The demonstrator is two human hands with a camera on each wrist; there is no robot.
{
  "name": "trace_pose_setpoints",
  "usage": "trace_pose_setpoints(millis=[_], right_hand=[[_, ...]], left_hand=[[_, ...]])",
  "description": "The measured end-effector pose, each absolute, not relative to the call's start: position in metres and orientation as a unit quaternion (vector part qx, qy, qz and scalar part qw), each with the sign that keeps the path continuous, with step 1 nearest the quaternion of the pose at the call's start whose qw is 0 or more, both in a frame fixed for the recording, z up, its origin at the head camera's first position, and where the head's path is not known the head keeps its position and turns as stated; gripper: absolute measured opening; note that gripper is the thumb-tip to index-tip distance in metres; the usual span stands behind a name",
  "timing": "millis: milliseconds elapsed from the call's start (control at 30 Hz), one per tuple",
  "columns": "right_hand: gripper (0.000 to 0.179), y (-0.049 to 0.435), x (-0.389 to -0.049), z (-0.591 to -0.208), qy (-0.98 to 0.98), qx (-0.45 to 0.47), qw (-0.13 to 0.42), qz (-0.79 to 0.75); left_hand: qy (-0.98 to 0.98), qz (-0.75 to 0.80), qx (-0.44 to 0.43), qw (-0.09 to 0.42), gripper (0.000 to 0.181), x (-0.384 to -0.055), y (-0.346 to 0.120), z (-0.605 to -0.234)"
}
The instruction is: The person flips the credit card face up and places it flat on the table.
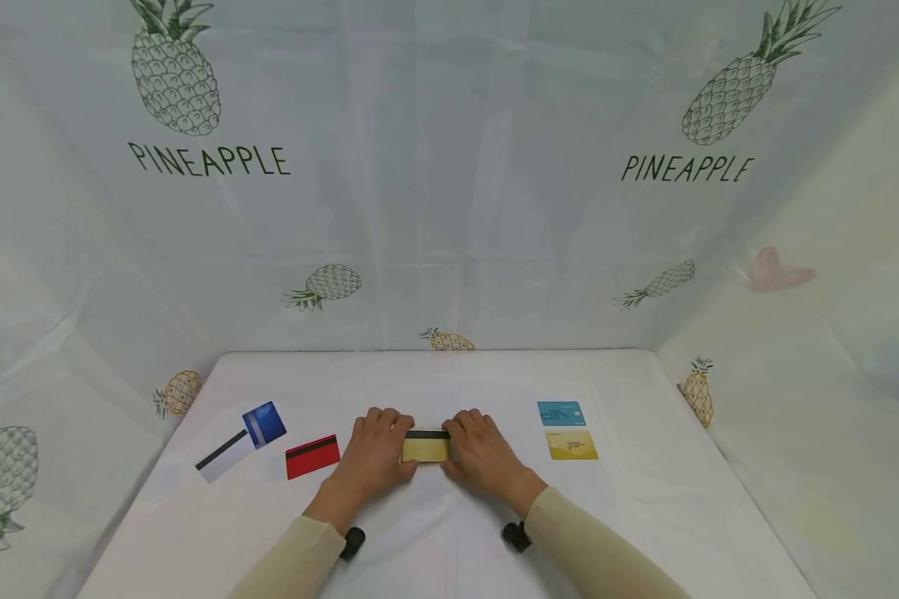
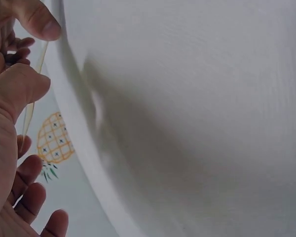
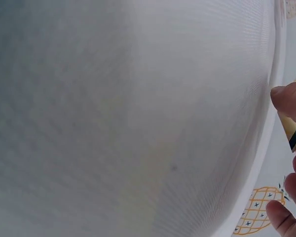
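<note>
A yellow card [image 1: 426, 450] with a dark magnetic stripe along its far edge is held between both hands over the middle of the table. My left hand [image 1: 378, 449] pinches its left end between thumb and fingers. At the opposite end, my right hand [image 1: 484, 451] pinches it the same way. In the left wrist view the card [image 2: 41, 61] appears edge-on as a thin pale strip between the thumbs and fingers. Part of the card [image 3: 289, 127] and its stripe show beside the right thumb in the right wrist view.
A red card [image 1: 312, 457] lies left of the left hand. Farther left, a blue card [image 1: 265, 425] touches a white striped card [image 1: 225, 457]. On the right lie a teal card [image 1: 561, 413] and, just nearer, another yellow card [image 1: 572, 445]. Pineapple-printed cloth [image 1: 449, 208] hangs behind the white table [image 1: 689, 516].
</note>
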State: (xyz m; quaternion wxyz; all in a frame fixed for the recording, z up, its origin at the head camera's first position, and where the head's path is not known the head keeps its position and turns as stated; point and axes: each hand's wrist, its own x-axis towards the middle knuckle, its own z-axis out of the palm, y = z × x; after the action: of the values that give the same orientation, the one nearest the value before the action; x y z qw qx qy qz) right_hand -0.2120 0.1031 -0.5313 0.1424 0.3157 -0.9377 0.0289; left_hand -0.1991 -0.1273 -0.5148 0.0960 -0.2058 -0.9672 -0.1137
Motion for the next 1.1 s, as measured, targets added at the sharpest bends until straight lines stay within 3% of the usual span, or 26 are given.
trace_pose_setpoints(millis=[233,667,1100], right_hand=[[0.057,0.105,-0.212,-0.531,-0.929,0.326,0.17,0.042],[0.055,0.106,-0.212,-0.529,-0.913,0.367,0.166,0.068],[0.056,0.104,-0.211,-0.528,-0.903,0.386,0.175,0.071]], left_hand=[[-0.956,-0.137,-0.235,0.106,0.061,-0.195,-0.123,-0.51],[-0.93,-0.166,-0.306,0.121,0.063,-0.189,-0.113,-0.497],[-0.921,-0.181,-0.322,0.125,0.062,-0.192,-0.111,-0.503]])
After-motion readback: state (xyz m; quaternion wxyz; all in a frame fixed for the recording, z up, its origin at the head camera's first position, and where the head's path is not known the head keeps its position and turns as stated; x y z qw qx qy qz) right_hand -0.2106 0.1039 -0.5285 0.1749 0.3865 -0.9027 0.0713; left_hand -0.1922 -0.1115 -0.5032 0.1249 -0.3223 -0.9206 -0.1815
